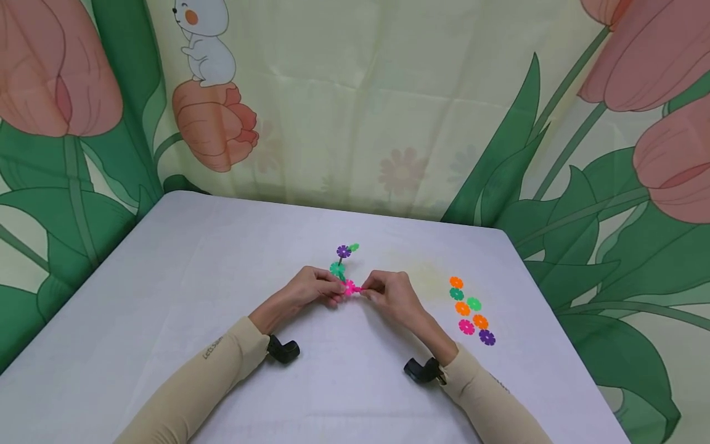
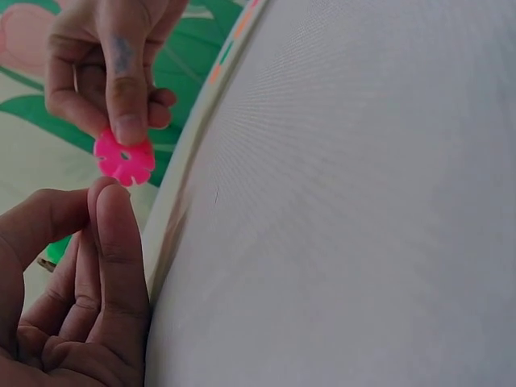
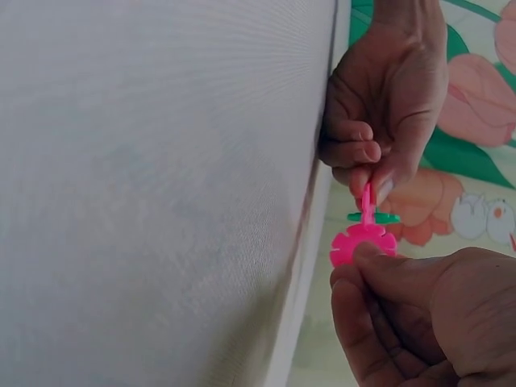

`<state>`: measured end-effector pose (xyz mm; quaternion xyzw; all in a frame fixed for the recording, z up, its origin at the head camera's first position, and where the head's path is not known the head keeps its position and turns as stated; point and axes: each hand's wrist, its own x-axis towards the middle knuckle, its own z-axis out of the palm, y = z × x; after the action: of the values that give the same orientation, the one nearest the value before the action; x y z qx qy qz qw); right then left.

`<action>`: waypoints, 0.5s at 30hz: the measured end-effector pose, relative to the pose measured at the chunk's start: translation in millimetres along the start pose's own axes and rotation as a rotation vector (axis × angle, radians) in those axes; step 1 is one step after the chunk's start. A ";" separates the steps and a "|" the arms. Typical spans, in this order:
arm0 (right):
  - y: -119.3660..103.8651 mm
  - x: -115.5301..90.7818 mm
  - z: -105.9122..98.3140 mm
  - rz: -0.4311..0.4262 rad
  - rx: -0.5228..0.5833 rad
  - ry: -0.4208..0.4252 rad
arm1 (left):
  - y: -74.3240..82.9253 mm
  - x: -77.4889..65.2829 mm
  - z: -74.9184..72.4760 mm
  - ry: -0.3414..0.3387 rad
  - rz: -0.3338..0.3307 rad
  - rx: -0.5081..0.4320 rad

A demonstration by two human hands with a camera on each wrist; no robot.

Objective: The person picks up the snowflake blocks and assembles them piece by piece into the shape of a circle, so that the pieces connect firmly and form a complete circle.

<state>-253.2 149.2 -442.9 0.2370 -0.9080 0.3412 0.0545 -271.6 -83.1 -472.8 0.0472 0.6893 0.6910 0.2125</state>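
My left hand (image 1: 315,287) pinches a pink snowflake disc (image 1: 349,288) at the near end of a linked chain of notched plastic discs. Beyond it in the chain come a teal disc (image 1: 337,269), a purple disc (image 1: 344,251) and a light green disc (image 1: 354,247). Between thumb and fingertips, my right hand (image 1: 392,295) holds another pink disc (image 3: 361,242). In the right wrist view this disc meets the left hand's pink disc, seen edge-on, with a green disc (image 3: 389,218) close by. Fingers partly cover the joint, so how deep the slots sit cannot be told.
Several loose discs lie to the right on the white-covered table (image 1: 233,246), among them an orange disc (image 1: 456,282), a pink disc (image 1: 466,327) and a purple disc (image 1: 487,337). Behind the table hangs a flower-printed curtain (image 1: 344,123).
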 end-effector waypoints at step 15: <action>1.2 -0.2 4.5 0.005 0.021 0.073 | 0.6 0.6 3.1 0.015 0.000 -0.030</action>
<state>-253.4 147.2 -447.1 0.2227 -0.9023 0.3594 0.0842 -271.1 -80.0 -472.2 0.0390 0.6804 0.7017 0.2078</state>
